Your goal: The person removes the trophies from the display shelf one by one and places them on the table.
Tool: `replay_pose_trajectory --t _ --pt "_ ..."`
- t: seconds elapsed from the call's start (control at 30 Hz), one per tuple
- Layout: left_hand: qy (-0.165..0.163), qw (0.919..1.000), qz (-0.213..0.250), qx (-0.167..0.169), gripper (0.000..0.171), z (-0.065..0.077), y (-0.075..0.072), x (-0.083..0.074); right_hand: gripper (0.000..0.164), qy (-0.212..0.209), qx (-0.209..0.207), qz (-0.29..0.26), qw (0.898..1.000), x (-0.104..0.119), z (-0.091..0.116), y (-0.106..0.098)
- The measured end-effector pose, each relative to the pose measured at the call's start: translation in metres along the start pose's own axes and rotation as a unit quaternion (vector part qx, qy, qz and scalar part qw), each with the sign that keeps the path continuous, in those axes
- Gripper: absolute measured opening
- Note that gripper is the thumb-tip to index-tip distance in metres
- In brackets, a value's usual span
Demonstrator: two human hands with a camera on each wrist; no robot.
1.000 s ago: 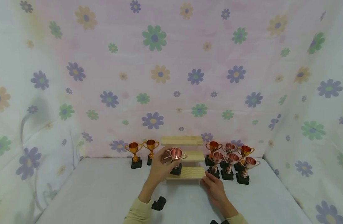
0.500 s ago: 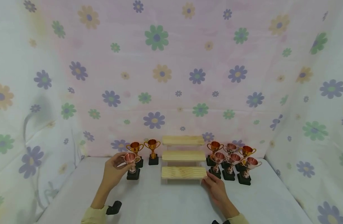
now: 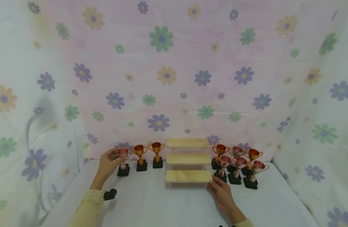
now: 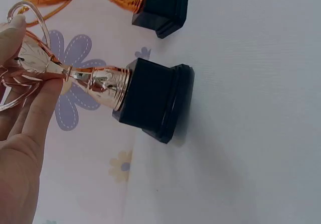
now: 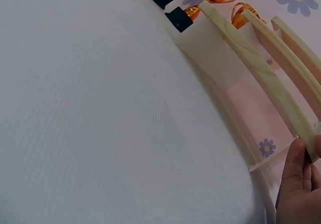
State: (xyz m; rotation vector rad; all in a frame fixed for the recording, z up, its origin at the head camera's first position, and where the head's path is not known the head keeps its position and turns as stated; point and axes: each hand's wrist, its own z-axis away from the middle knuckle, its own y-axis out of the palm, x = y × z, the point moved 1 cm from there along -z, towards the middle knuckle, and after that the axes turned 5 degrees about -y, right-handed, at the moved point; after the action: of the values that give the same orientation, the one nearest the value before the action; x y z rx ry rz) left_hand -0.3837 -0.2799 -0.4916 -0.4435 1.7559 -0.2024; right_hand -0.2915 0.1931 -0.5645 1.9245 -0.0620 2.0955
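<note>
My left hand [image 3: 107, 164] grips a small rose-gold trophy [image 3: 123, 160] by its cup, at the left end of a row. In the left wrist view the fingers [image 4: 42, 106] lie along the cup and its handle, and the black base [image 4: 153, 98] is right at the white tabletop, upright in the head view. Two gold trophies [image 3: 141, 157] stand just to its right. At the lower right corner of a three-step wooden stand [image 3: 188, 176], my right hand [image 3: 221, 193] holds the end of the bottom step, seen in the right wrist view with fingertips [image 5: 297, 148] against the board.
Right of the stand, several gold and rose-gold trophies [image 3: 257, 173] crowd together on black bases. All three steps are bare. A flowered cloth [image 3: 179, 63] hangs behind and along both sides of the white table [image 3: 151, 205].
My left hand has carried the rose-gold trophy from in front of the stand leftward, past the two gold trophies, then back to the row's left end. My right hand stays at the stand's corner.
</note>
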Motion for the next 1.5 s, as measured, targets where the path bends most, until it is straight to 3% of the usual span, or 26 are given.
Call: replay_pose_trajectory --t 0.13,0.33,0.5,0.77,1.03,1.3,1.4,1.5 --pt "-0.012 0.9998 0.013 0.012 0.06 -0.008 -0.001 0.001 0.053 0.006 -0.003 -0.001 1.0 0.001 -0.001 -0.002" --pt "-0.03 0.9989 0.036 0.001 0.06 -0.01 -0.003 0.01 0.053 0.011 -0.001 -0.007 1.0 0.001 0.0 0.0" --pt "-0.051 0.9977 0.044 -0.003 0.063 -0.007 -0.002 0.017 0.053 0.007 0.003 -0.004 1.0 0.0 0.002 0.0" --pt "-0.068 0.9964 0.043 0.026 0.066 -0.002 -0.003 0.022 0.053 0.012 -0.001 -0.002 1.0 0.001 0.003 -0.003" --pt "-0.088 0.9945 0.049 0.028 0.067 0.01 -0.009 0.011 0.053 0.017 0.01 -0.006 1.0 0.0 0.001 0.001" --pt "-0.133 0.9858 0.1 0.024 0.085 0.015 -0.009 0.036 0.054 0.008 0.018 -0.003 1.0 -0.003 0.0 0.004" --pt "-0.134 0.986 0.093 0.035 0.091 0.02 -0.015 0.041 0.052 0.004 0.021 -0.002 1.0 -0.006 -0.002 0.008" --pt "-0.125 0.9904 0.038 0.046 0.095 0.03 -0.015 0.045 0.051 -0.006 0.03 0.02 0.999 -0.006 -0.003 0.005"
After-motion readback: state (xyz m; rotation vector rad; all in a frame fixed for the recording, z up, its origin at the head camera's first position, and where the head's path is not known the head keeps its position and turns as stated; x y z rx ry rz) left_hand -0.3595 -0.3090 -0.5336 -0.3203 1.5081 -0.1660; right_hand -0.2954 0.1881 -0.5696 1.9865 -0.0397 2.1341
